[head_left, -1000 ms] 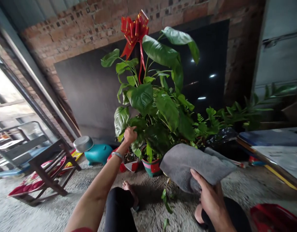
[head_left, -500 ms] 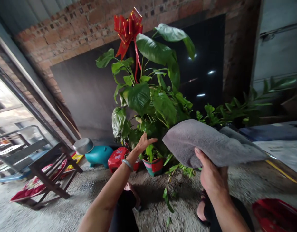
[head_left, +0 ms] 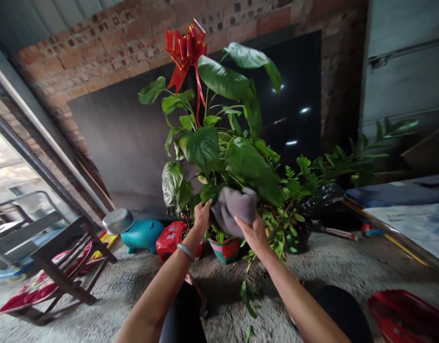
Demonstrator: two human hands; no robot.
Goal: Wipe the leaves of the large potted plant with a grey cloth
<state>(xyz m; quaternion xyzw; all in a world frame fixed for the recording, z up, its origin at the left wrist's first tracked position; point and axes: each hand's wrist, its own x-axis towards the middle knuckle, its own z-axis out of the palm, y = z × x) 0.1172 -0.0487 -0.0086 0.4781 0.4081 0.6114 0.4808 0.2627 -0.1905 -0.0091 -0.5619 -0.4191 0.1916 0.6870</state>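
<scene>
Potted plant (head_left: 205, 143) upright, long axis near vertical, leaves (head_left: 255, 166) drooping.

We have the cloth (head_left: 230, 212) in our right fingers (head_left: 243, 226), just right of our left fingers (head_left: 205, 206). Beyond and below them stands the pot (head_left: 224, 251), its plant (head_left: 201, 143) rising above them; well left sits the chair (head_left: 54, 273); behind the plant, the panel (head_left: 123, 138).
</scene>
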